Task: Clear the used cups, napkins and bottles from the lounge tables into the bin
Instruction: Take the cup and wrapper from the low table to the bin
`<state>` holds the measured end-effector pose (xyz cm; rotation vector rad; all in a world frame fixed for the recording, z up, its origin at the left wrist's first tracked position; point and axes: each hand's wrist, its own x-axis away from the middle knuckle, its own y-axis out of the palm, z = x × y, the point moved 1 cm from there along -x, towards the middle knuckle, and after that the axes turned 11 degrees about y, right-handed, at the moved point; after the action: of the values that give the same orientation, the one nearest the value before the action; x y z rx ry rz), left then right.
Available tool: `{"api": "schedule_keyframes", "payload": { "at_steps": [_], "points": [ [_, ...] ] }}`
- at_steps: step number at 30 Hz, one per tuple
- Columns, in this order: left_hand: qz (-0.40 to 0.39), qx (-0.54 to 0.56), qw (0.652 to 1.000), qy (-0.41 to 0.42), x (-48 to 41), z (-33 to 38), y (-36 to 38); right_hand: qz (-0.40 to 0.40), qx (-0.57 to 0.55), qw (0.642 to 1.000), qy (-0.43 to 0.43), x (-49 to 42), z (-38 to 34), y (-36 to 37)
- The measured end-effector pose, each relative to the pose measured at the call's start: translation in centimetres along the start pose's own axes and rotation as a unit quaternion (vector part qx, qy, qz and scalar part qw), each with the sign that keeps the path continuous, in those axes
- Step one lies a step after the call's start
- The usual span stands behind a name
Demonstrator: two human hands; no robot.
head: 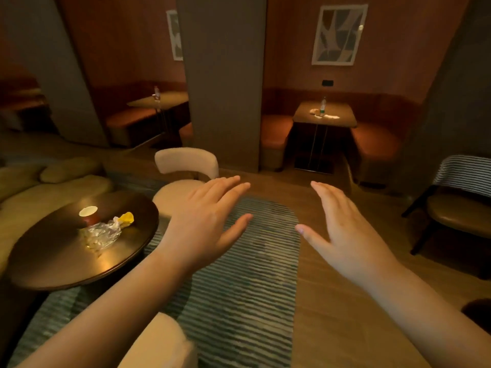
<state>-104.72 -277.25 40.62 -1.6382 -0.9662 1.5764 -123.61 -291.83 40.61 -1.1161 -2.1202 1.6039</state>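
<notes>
On the round dark table (53,264) at my left stand a red paper cup (89,214), a crumpled clear plastic wrapper (102,233) and a yellow crumpled napkin (127,218). My left hand (206,216) hovers flat, fingers straight, to the right of that table, holding nothing. My right hand (345,227) is stretched out flat over the floor, also holding nothing. Far ahead, a booth table (342,120) carries a plastic bottle (322,106) and white napkins (332,117). Another bottle (156,93) stands on the left booth table (170,99).
A cream chair (186,166) stands beyond the round table, and another cream seat (159,343) is near my left arm. A striped rug (239,288) covers the floor ahead. A striped-back chair (457,203) stands at right. A sofa (39,187) curves at left. No bin is visible.
</notes>
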Motion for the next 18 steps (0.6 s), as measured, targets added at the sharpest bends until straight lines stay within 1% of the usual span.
{"api": "schedule_keyframes", "payload": {
  "at_steps": [5,9,12,15,18],
  "points": [
    [-0.031,-0.053,0.994,-0.095,0.1,-5.9,2.8,-0.083,-0.018,0.992,-0.098,-9.9,-2.3,5.7],
    [-0.054,-0.070,0.981,-0.171,1.2,-12.0,5.2,-0.117,-0.029,0.978,-0.169,-16.8,-5.2,10.7],
    [-0.044,-0.079,0.971,-0.222,2.4,-16.9,8.5,-0.147,-0.038,0.968,-0.202,-21.4,-7.4,15.0],
    [-0.052,-0.075,0.956,-0.279,3.4,-22.1,12.1,-0.193,-0.055,0.953,-0.226,-26.3,-9.9,19.4],
    [-0.035,-0.078,0.938,-0.335,4.5,-26.8,14.3,-0.217,-0.040,0.944,-0.246,-31.7,-12.3,22.4]
  ]
}}
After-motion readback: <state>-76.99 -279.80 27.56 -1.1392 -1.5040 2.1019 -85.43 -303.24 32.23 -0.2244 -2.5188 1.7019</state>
